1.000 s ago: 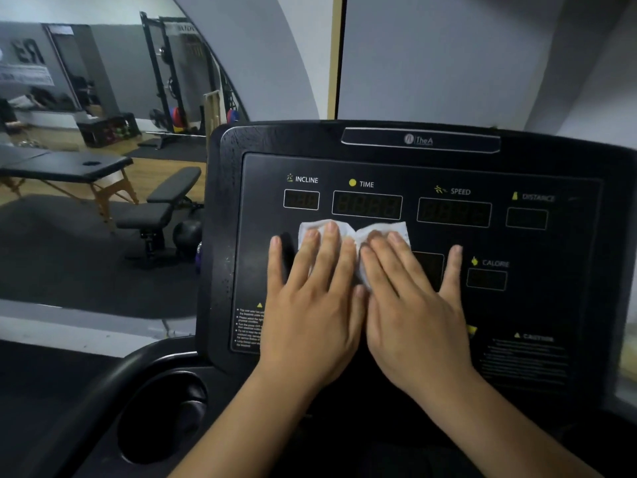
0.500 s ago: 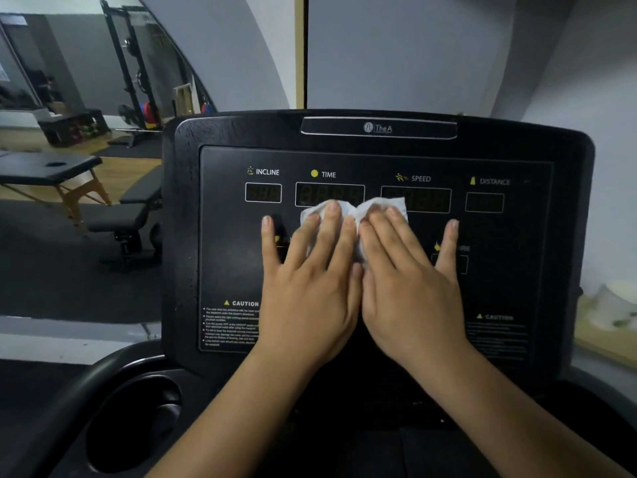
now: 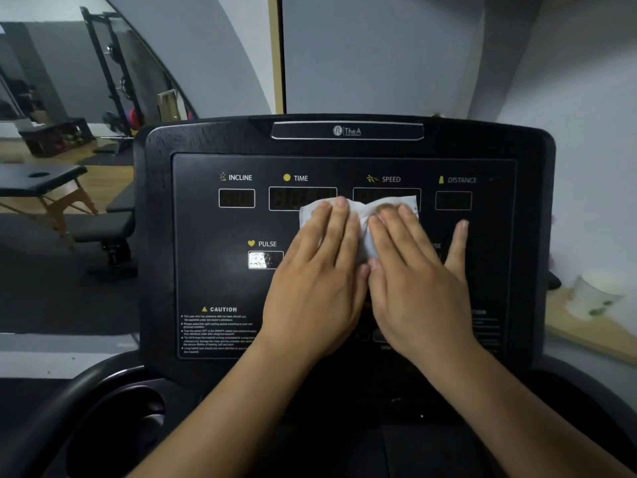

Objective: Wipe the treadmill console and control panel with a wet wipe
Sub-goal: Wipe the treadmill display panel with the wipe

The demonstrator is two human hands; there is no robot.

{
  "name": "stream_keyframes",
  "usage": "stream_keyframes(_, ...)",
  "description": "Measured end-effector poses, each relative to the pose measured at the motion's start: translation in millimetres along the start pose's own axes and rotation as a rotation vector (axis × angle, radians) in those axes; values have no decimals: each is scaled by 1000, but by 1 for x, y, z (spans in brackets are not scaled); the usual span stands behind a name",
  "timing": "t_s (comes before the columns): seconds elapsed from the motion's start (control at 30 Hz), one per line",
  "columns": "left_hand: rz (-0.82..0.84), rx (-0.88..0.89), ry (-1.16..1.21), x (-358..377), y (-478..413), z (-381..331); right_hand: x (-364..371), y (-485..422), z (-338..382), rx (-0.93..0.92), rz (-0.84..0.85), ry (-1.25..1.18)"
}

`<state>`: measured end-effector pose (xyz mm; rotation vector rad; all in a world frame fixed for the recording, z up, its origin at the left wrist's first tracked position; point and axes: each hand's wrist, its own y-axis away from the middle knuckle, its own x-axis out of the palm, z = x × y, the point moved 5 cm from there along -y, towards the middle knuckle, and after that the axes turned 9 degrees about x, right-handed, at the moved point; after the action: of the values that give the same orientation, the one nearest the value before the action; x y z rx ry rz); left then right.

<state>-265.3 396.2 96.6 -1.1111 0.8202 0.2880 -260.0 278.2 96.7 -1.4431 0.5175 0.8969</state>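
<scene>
The black treadmill console (image 3: 193, 236) fills the middle of the view, with labelled displays for incline, time, speed, distance and pulse. A white wet wipe (image 3: 362, 210) lies flat on the panel, overlapping the lower edges of the time and speed displays. My left hand (image 3: 320, 281) and my right hand (image 3: 413, 284) rest side by side on the wipe, palms down, fingers pressing it against the panel. Most of the wipe is hidden under my fingers. The right thumb sticks out over the calorie label.
A round cup holder (image 3: 131, 422) sits in the console's lower left. A wooden shelf (image 3: 586, 336) with a white cup (image 3: 596, 294) is to the right. A massage table (image 3: 41, 181) and weight bench (image 3: 110, 225) stand on the gym floor at left.
Both hands have slid the wipe up and to the right across the panel, from below the time display to the gap between time and speed. The pulse display is now uncovered.
</scene>
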Motion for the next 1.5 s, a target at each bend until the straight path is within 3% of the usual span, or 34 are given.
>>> stream_keyframes(1.03,3,122,104,20,-2,-50,1,27,-49,-7,-45,21)
stream_keyframes(1.33,83,113,71,24,-39,-57,-11,1,-67,54,-52,27)
stream_keyframes(1.5,118,150,93,31,-13,-77,-4,33,-80,44,-51,29)
